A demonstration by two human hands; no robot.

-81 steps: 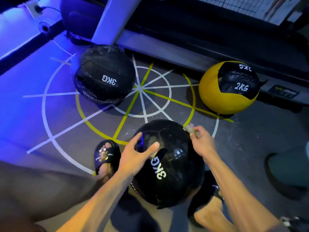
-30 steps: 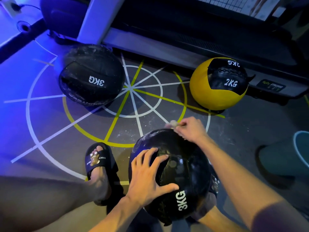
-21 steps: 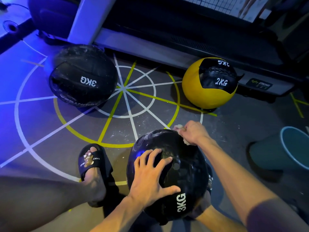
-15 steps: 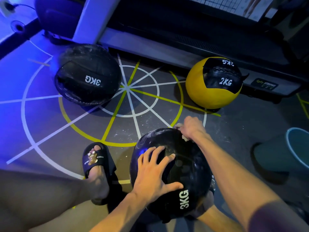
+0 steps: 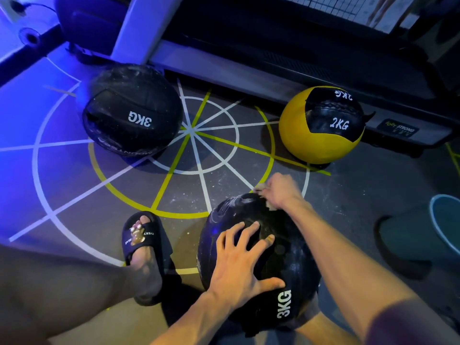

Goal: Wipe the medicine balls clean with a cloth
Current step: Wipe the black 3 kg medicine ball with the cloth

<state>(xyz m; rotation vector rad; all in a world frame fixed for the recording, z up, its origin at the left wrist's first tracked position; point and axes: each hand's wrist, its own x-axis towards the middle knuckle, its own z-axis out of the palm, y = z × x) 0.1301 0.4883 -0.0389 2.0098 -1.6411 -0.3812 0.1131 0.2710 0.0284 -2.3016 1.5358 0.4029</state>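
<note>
**Near ball rolled toward the body; far side now under the cloth**

Since the earliest earlier view, the near black ball (image 5: 258, 247) has been turned: its "3KG" mark, once near the top centre, now lies low on the side nearest the body. A fresh part of the surface has thereby been brought up, so the wiping of this ball is judged to be partway through, with the other two balls not yet being handled.

The other black 3KG ball (image 5: 132, 113) is seen well beyond the near ball and to its left, on the painted floor circle (image 5: 189, 135). The yellow 2KG ball (image 5: 321, 125) stands beyond the near ball and to its right. A blue bucket (image 5: 445, 225) is partly seen to the right of the near ball.

The left hand (image 5: 239, 265) is laid flat on top of the near ball, fingers spread wide and thumb out, steadying it. The right hand (image 5: 281, 192) has been carried from the ball's right shoulder to its far upper edge; its fingers are curled round a small pale cloth (image 5: 261, 188), which is pressed against the ball there.
</note>
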